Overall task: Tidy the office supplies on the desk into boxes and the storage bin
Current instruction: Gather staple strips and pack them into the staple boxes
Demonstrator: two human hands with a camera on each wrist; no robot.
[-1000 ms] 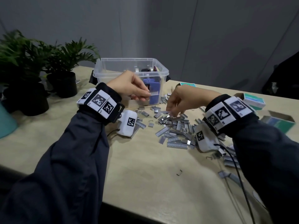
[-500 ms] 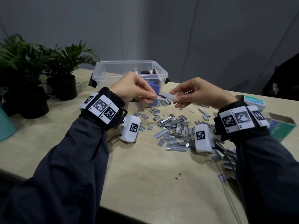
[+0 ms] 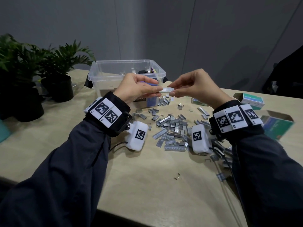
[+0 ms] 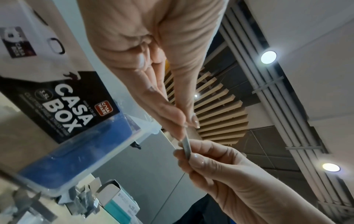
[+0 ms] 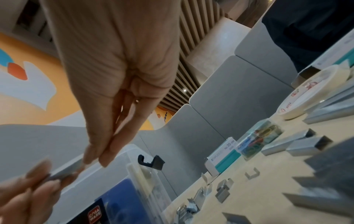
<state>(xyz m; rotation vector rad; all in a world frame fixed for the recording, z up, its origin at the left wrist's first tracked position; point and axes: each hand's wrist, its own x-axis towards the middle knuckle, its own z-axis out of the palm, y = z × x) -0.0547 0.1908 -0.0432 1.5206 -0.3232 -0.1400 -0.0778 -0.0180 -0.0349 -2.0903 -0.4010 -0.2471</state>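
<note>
Both hands are raised above the desk, each pinching one end of a silver strip of staples. My left hand pinches its left end, my right hand the right end. Below them a heap of loose staple strips lies scattered on the beige desk. A clear plastic storage bin stands just behind the hands, with a blue item and other supplies inside. Open teal staple boxes sit at the right.
Two potted plants stand at the left back of the desk. In the right wrist view a clear box of coloured paper clips, a tape roll and a staple box lie beyond the staples. A single staple lies near the front.
My right hand lifted a strip of staples off the heap and brought it to my left hand. Both hands rose and now hold the strip between them.
</note>
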